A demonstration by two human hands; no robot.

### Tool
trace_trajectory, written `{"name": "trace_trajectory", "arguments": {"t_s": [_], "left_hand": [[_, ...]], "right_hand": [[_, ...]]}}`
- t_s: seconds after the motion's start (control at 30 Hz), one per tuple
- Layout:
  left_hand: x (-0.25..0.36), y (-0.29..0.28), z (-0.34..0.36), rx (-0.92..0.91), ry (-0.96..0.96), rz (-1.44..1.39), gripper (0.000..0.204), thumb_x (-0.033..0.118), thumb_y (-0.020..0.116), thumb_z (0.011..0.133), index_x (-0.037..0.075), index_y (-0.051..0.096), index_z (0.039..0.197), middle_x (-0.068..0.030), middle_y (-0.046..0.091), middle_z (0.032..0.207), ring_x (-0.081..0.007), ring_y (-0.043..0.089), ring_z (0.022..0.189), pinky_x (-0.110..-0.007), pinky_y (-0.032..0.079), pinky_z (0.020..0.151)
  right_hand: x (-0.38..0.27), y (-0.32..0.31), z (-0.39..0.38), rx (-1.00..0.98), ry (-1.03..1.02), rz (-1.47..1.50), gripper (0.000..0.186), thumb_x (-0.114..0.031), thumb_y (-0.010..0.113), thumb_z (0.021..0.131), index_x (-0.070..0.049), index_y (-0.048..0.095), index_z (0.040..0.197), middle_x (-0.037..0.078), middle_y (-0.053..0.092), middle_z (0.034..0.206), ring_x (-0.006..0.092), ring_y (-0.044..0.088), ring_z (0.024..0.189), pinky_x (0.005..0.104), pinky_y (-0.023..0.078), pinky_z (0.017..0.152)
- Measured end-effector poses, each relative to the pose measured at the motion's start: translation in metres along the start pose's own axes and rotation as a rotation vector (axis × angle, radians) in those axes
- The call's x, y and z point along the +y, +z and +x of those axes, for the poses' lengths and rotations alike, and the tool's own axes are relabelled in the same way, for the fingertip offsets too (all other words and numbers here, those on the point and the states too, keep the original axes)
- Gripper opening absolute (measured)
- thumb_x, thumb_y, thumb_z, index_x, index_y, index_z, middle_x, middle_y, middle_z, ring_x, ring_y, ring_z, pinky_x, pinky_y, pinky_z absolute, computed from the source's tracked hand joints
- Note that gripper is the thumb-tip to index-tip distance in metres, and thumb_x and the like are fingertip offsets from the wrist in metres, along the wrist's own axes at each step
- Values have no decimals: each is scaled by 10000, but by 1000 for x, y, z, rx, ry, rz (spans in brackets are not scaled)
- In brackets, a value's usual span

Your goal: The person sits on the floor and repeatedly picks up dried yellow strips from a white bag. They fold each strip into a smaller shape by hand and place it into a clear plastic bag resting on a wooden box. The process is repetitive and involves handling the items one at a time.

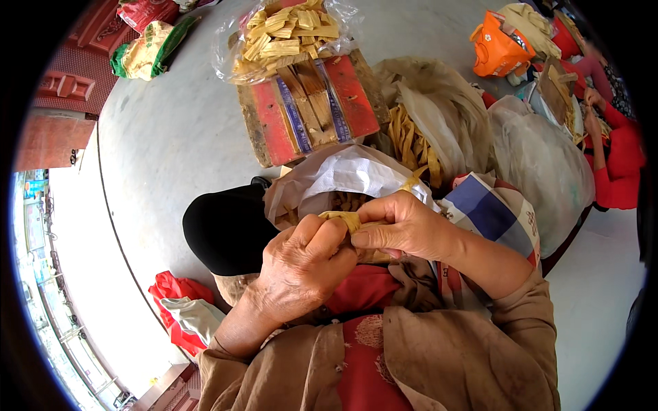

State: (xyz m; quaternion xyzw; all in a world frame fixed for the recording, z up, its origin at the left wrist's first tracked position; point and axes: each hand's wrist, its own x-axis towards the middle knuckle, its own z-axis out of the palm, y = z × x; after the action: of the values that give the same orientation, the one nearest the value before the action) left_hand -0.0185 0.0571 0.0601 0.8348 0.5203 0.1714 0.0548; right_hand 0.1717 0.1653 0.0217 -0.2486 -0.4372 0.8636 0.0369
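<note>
My left hand and my right hand meet in front of my chest over my lap. Both pinch a small folded piece of yellowish dried leaf between thumbs and fingers. Just beyond the hands lies an open white plastic bag with brown pieces inside. A black rounded thing sits to the left of the bag.
A red and wooden board lies ahead with a clear bag of pale yellow strips on it. Bags of yellow strips and large translucent sacks stand at right. Another person in red sits far right. A red bag lies lower left.
</note>
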Motion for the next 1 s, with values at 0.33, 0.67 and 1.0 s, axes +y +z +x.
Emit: {"name": "trace_trajectory", "arguments": {"t_s": [0.33,0.67,1.0], "left_hand": [[-5,44,4,724,-264,81,110,206,776,767,177,762,873,-110,560,1432,-397,401,1410,-590,271,1172],[-10,34,-9,480,-141,-7,213,88,805,763,70,721,958,-77,687,947,-250,660,820,-371,547,776],[1,49,-2,342,-650,-877,213,173,785,897,-17,690,901,-22,677,748,-49,575,628,-226,457,547]], "right_hand": [[3,0,10,-144,-198,438,113,-94,691,915,-56,676,1019,-57,574,758,-5,440,591,183,316,516],[3,-17,11,202,-301,-123,299,21,628,851,-39,610,1143,-14,553,1022,43,521,871,203,443,780],[11,-11,12,91,-413,-225,445,-48,644,959,-45,564,1398,70,676,1113,83,607,975,270,508,873]]}}
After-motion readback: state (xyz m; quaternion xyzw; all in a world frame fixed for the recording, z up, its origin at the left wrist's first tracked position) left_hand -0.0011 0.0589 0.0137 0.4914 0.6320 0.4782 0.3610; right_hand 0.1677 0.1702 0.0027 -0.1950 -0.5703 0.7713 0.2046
